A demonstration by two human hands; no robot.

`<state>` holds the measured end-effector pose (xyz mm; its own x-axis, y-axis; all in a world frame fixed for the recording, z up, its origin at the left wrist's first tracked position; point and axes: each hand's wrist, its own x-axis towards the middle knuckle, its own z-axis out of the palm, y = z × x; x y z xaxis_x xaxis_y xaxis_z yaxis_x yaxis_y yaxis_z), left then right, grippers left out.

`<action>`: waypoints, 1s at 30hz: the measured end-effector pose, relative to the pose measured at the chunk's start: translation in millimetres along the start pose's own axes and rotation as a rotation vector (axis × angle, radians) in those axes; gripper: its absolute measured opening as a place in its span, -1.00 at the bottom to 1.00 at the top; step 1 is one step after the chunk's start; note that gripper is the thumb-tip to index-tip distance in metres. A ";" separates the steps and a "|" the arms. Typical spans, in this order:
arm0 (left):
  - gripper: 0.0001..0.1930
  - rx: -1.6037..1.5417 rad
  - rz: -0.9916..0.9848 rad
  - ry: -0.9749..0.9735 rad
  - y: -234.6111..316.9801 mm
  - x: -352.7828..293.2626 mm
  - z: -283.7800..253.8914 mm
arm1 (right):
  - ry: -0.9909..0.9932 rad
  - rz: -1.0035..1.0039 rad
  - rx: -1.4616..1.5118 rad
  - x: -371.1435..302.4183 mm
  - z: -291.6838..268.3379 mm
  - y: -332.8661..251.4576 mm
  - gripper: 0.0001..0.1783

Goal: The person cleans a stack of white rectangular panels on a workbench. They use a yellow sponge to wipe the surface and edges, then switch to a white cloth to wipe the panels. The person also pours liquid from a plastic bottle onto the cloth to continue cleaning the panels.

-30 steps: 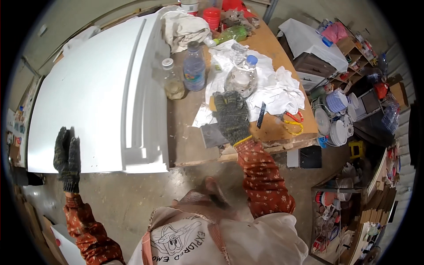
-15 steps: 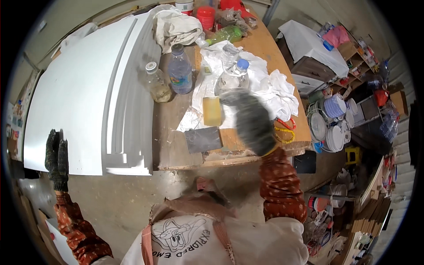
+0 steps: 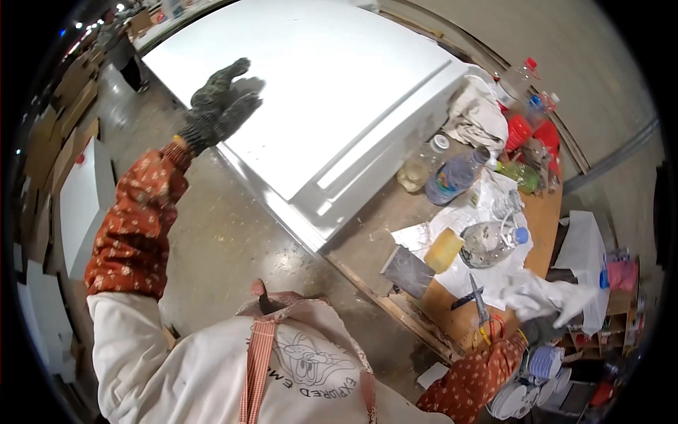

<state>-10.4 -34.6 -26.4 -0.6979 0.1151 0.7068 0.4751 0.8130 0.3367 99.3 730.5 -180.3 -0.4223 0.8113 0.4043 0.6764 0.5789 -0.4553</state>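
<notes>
My left hand (image 3: 220, 106), in a dark grey knit glove, is at the near left edge of a large white panel (image 3: 296, 92). Its fingers are stretched out and it holds nothing. At the right end of the bench my gloved right hand (image 3: 547, 330) grips a white cloth (image 3: 551, 298), blurred by motion; the fingers are partly hidden. Scissors (image 3: 482, 316) with red and yellow handles lie beside that forearm. Left of them are a yellow sponge block (image 3: 444, 251) and a dark grey flat block (image 3: 408, 271).
On a spread white cloth (image 3: 462, 279) lies a clear blue-capped bottle (image 3: 487, 244). Two more bottles, one cloudy (image 3: 422, 166) and one bluish (image 3: 452, 180), stand beside the panel. A beige rag (image 3: 480, 113) lies behind. A person (image 3: 121, 53) stands far left.
My view has swung left. The left hand has come over the panel's edge. My right hand has moved from near the blue-capped bottle to the right and taken hold of the white cloth, uncovering the scissors.
</notes>
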 end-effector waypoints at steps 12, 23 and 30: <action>-0.40 0.206 -0.021 0.006 -10.5 0.4 -3.4 | -0.576 -0.934 1.141 -205.9 -124.7 -294.2 -0.50; -0.44 0.216 0.087 -0.033 18.6 -1.6 -9.9 | -0.593 -1.392 0.940 -341.4 -137.6 -340.2 -0.62; -0.51 0.004 0.164 0.054 11.2 -8.2 -5.9 | -0.437 -1.043 0.940 -394.4 -154.7 -274.3 -0.82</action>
<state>3.8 -29.8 -24.7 -0.5810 0.2157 0.7848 0.5781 0.7881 0.2114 173.7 239.2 -92.1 -0.7230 -0.1371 0.6771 -0.6025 0.6048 -0.5208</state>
